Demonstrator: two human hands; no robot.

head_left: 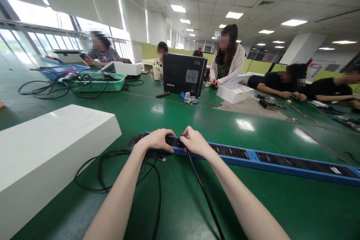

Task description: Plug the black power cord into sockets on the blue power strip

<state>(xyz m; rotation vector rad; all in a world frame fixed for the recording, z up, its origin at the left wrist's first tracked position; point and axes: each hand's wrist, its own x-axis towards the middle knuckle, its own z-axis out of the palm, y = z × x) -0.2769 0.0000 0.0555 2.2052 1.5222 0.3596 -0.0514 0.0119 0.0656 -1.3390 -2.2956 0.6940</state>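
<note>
A long blue and black power strip [253, 156] lies across the green table [174, 195], running from the middle to the right edge. My left hand [159, 139] grips the strip near its left end, thumb and fingers curved over its two sides. My right hand [194, 140] is closed on the plug end of a black cable [203, 187], which sits at a socket of the strip; how deep the plug is, my fingers hide. The cable hangs from that hand toward the near edge. More black cable [101, 174] lies looped left of my left forearm, with a small metal-ended connector [161, 159] beside it.
A large white box [56, 131] fills the left side. Farther back are a green basket [98, 82] of cables, a black monitor [182, 73], blue-white gloves [188, 98] and an open white box [234, 89]. Several people sit or stand around the table.
</note>
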